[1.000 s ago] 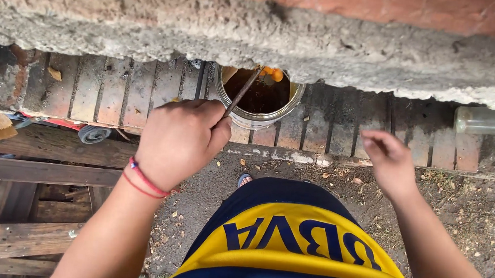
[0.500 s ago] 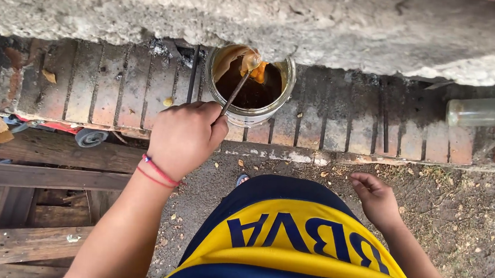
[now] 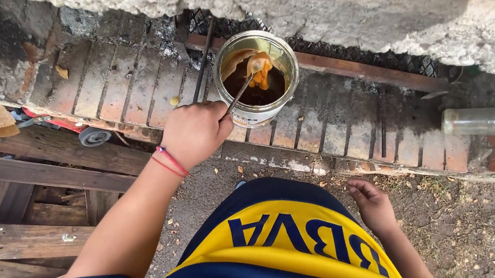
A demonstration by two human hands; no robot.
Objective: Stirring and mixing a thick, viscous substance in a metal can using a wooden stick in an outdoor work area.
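The left hand (image 3: 194, 132) has its fingers clamped on a thin stick (image 3: 240, 92) which dips into the open metal can (image 3: 256, 78) on the far brick ledge (image 3: 116, 81). The right hand (image 3: 373, 203) hangs near, holding nothing, fingers loosely curled.

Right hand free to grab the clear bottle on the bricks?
Probably yes. The right hand is empty and open, low by the shirt; the bottle lies alone on the brick ledge, nothing between them.

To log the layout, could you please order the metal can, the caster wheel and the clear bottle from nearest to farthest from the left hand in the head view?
From the left hand:
1. Metal can, just ahead on the bricks.
2. Caster wheel, to its left.
3. Clear bottle, lying far right.
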